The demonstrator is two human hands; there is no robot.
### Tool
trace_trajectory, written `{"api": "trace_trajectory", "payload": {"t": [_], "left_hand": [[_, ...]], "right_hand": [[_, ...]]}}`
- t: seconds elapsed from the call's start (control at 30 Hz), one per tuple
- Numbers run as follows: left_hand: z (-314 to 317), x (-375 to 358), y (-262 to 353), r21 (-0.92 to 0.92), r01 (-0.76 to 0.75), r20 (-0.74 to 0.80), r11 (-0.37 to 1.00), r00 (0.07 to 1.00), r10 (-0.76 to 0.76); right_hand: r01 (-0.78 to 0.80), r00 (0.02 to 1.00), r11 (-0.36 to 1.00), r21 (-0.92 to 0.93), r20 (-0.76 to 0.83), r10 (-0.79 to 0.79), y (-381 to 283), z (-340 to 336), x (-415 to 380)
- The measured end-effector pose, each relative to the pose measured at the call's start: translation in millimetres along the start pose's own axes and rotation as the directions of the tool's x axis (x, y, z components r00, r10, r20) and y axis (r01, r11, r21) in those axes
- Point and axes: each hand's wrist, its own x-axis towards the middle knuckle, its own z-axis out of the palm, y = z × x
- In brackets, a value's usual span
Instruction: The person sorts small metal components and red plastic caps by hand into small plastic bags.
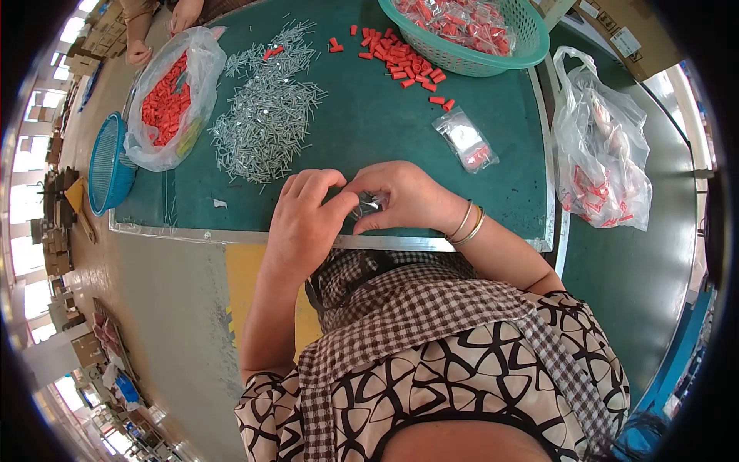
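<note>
Close to the table's front edge, my left hand (pixel 306 212) and my right hand (pixel 406 197) meet around a small clear plastic bag (pixel 369 205). The fingers of both hands are closed on the bag, which they partly cover; its contents cannot be made out. Ahead of my left hand lies a large pile of metal screws or nails (pixel 265 127). Red plastic plugs (pixel 404 61) are scattered beyond my right hand. A filled clear packet (pixel 466 140) with something red inside lies to the right of my hands.
A green basket (pixel 531 48) of red-filled packets stands at the far right. Left are a plastic bag (pixel 202 69) of red plugs and a blue basket (pixel 98 173). A white carrier bag (pixel 566 146) sits right of the table (pixel 369 115). Another person's hands (pixel 185 14) are at the far left.
</note>
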Motion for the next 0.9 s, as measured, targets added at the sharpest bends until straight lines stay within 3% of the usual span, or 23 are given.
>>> {"api": "trace_trajectory", "payload": {"t": [0.1, 0.2, 0.5, 0.77, 0.9], "left_hand": [[4, -5, -2, -0.190, 0.135, -0.092, 0.972, 0.984, -0.155], [9, -17, -4, -0.317, 0.179, -0.125, 0.931, 0.966, -0.228], [22, -14, 5, -0.186, 0.136, -0.034, 0.973, 0.989, -0.144], [17, -10, 6, -0.171, 0.102, -0.040, 0.980, 0.993, -0.110], [16, -6, 6, -0.084, 0.129, -0.079, 0.988, 0.988, -0.136]], "right_hand": [[-0.020, 1.000, 0.999, 0.049, -0.020, 0.021, -4, -1, 0], [0.106, 0.988, 0.992, 0.070, -0.124, -0.097, 5, 4, 1], [-0.010, 0.993, 0.987, 0.160, -0.119, 0.029, -1, 10, -2], [0.228, 0.926, 0.937, -0.266, -0.238, -0.293, -5, 9, -4], [0.239, 0.823, 0.868, -0.436, -0.383, -0.419, -9, 12, -5]]}}
